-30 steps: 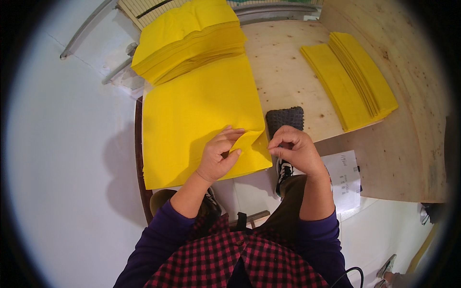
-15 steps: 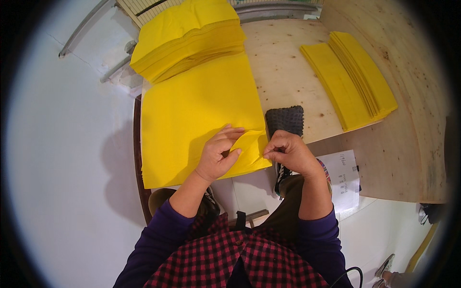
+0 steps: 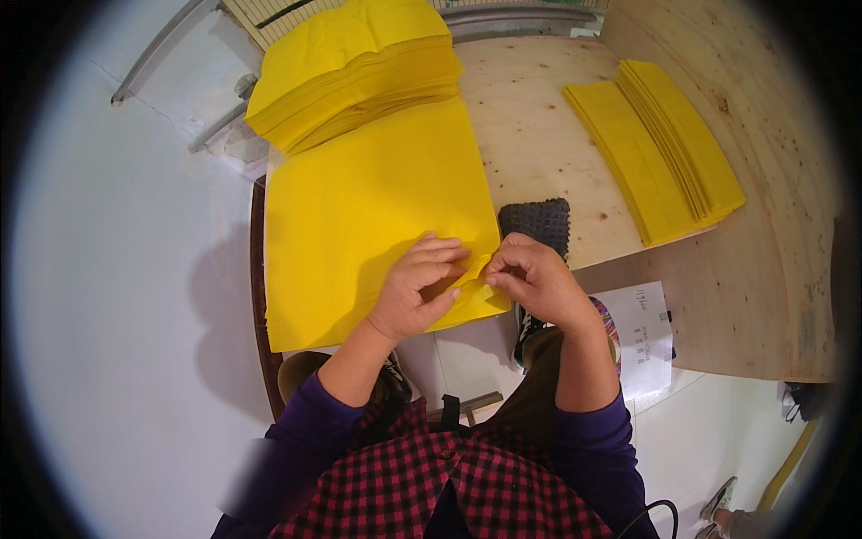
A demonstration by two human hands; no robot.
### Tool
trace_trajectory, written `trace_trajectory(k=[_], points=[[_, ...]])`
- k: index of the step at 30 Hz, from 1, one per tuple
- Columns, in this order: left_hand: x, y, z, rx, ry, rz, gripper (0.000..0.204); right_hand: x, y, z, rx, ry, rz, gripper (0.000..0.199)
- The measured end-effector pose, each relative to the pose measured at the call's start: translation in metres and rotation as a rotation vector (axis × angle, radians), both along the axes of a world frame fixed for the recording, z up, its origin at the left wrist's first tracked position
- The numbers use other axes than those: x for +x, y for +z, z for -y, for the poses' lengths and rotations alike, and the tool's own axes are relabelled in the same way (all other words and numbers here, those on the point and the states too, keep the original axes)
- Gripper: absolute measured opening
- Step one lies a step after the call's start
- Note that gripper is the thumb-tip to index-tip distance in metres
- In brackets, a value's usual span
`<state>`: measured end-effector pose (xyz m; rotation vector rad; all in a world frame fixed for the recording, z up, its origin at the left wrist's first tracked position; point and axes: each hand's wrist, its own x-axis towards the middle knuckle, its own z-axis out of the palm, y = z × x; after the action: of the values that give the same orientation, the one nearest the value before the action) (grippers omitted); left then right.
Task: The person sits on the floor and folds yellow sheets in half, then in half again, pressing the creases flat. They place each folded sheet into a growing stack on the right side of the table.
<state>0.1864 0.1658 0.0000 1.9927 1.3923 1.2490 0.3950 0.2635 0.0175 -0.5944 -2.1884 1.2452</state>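
A flat pile of yellow cloth sheets [image 3: 359, 207] lies on the wooden table in front of me. My right hand [image 3: 539, 278] pinches the near right corner of the top sheet between thumb and fingertips, and the corner is lifted and folded. Beside it, my left hand [image 3: 415, 283] rests on the pile with its fingers apart, its thumb close to the raised fold. The layers under the pinch are partly hidden by my fingers. A dark grey textured cloth [image 3: 537, 223] lies just beyond my right hand.
A thick folded stack of yellow cloth [image 3: 355, 85] sits at the far end of the pile. Narrow folded yellow strips [image 3: 660, 153] lie on the right of the wooden tabletop [image 3: 521, 126]. A white box [image 3: 639, 337] stands below the table. Another person's foot [image 3: 720, 499] shows at lower right.
My right hand has moved slightly up and left with the pinched corner, drawing it toward my left hand. The lifted fold is now smaller. My left hand has barely shifted.
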Motion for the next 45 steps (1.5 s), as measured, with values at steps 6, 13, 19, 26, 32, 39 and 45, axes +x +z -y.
trace_trajectory(k=[6, 13, 19, 26, 32, 39, 45], points=[[0.004, 0.009, 0.004, -0.003, -0.006, -0.076, 0.036, -0.011, 0.008, 0.001, -0.026, -0.035, -0.002, 0.011], [0.01, 0.017, 0.006, -0.007, 0.083, -0.246, 0.032, -0.008, 0.01, 0.002, -0.022, -0.091, -0.022, 0.009], [0.015, 0.018, 0.009, 0.035, 0.09, -0.2, 0.024, 0.004, 0.018, 0.001, 0.176, -0.135, -0.079, 0.041], [0.022, 0.019, 0.014, -0.012, 0.173, -0.234, 0.028, -0.018, -0.004, 0.003, 0.198, -0.105, 0.048, 0.04], [-0.002, 0.02, 0.057, -0.06, 0.412, -0.511, 0.043, -0.02, -0.016, -0.004, 0.069, -0.121, -0.002, 0.028], [-0.096, 0.021, 0.149, -0.138, 0.658, -0.61, 0.045, -0.019, -0.018, 0.0, -0.192, -0.125, -0.112, 0.024], [-0.148, -0.001, 0.172, -0.063, 0.69, -0.227, 0.054, -0.015, -0.024, -0.001, -0.2, -0.092, -0.113, 0.029]])
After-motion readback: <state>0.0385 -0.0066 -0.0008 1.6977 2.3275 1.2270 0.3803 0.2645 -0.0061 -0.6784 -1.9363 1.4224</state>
